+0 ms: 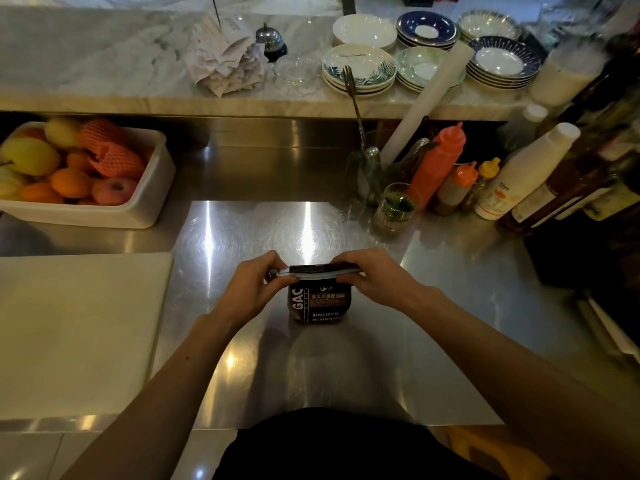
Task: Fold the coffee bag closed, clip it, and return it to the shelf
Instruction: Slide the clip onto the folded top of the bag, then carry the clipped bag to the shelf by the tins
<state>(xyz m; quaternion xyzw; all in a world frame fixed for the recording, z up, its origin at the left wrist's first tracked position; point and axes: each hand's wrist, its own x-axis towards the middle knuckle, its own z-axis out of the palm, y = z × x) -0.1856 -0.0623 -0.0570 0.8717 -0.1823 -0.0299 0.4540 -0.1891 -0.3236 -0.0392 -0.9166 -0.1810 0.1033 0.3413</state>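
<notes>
A dark coffee bag (318,304) with white lettering stands upright on the steel counter (311,375), near its middle. The bag's top is folded over into a flat strip. A long pale clip (320,270) lies along that fold. My left hand (258,287) pinches the left end of the fold and clip. My right hand (372,278) pinches the right end, fingers curled over the top. Whether the clip is snapped fast I cannot tell.
A white cutting board (76,327) lies at the left. Behind it stands a white tub of fruit (145,213). Sauce bottles (440,161), a glass (394,209) and dark bottles crowd the right. Stacked plates (360,69) and paper slips (225,57) sit on the marble ledge.
</notes>
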